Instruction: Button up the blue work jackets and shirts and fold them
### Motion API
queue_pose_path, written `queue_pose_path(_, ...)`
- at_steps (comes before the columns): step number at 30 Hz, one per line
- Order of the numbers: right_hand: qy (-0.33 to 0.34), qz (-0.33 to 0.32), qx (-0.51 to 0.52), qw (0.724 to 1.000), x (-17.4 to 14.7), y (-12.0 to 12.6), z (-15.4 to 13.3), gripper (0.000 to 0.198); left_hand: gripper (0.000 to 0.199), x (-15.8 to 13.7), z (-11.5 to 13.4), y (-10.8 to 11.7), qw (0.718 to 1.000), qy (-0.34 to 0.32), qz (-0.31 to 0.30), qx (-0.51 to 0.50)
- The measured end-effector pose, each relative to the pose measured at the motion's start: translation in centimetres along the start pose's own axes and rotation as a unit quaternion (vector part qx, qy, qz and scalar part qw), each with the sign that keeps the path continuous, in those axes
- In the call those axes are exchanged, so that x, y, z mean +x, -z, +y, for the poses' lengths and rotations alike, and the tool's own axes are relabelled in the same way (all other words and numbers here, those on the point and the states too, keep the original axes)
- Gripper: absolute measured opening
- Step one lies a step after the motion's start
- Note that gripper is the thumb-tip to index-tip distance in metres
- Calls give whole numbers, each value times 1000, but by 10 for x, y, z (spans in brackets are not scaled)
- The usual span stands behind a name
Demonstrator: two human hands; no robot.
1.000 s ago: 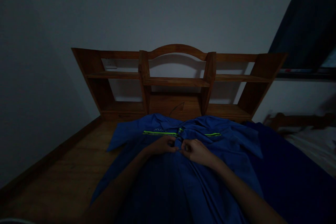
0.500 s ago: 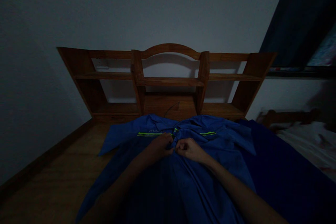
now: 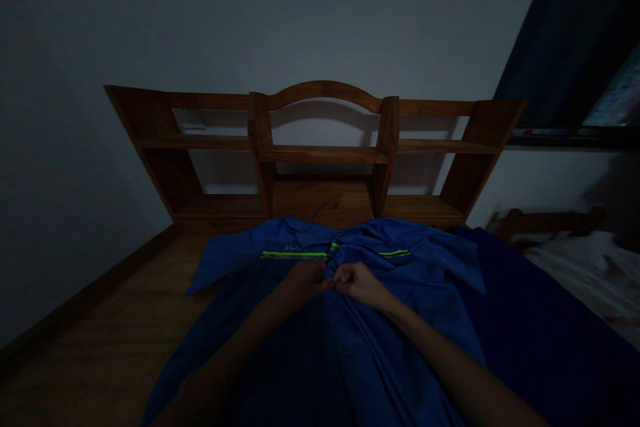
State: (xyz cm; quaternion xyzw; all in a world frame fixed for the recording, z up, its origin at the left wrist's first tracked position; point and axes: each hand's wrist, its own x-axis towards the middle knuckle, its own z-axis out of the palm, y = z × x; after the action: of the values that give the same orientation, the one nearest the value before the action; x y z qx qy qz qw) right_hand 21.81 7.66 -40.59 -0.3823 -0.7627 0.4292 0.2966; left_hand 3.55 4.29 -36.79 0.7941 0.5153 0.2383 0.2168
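Observation:
A blue short-sleeved shirt with yellow-green chest stripes lies spread before me, its collar toward the wooden shelves. At the middle of its front, just below the stripes, my left hand is closed with its fingers pinching the cloth. Right beside it, my right hand is also closed, thumb and fingertips gripping the front edge of the shirt. The two sets of fingertips nearly meet. Whatever small part lies between them is hidden in the dim light. Creases run down the cloth below my right hand.
A wooden headboard with shelves stands against the pale wall behind the shirt. Bare wooden boards show at the left. Dark blue fabric lies at the right, with whitish bedding beyond it. A thin cord hangs by the headboard.
My left fingers have dipped slightly and uncovered more of the stripe. Both hands stay at the shirt's front, and the shirt lies nearly as before.

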Motion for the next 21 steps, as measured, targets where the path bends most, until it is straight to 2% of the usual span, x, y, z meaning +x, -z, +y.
queue_pose_path(4,3,7,-7,1000,-1,0,-5,11,19,1,-9,5,995,65,-27,-73)
queue_pose_path(8,8,4,-4,1000,-1,-1,-5,9,24,4,-14,7,989,82,-52,-108)
queue_pose_path(10,5,9,-15,1000,-1,-1,-4,9,24,4,-12,5,990,85,-49,-106)
queue_pose_path(15,4,35,-63,997,-2,-1,-6,9,16,4,-7,-6,996,76,11,-46)
queue_pose_path(21,-25,34,-35,998,-1,-2,-4,10,18,4,-13,-8,996,77,-10,-51)
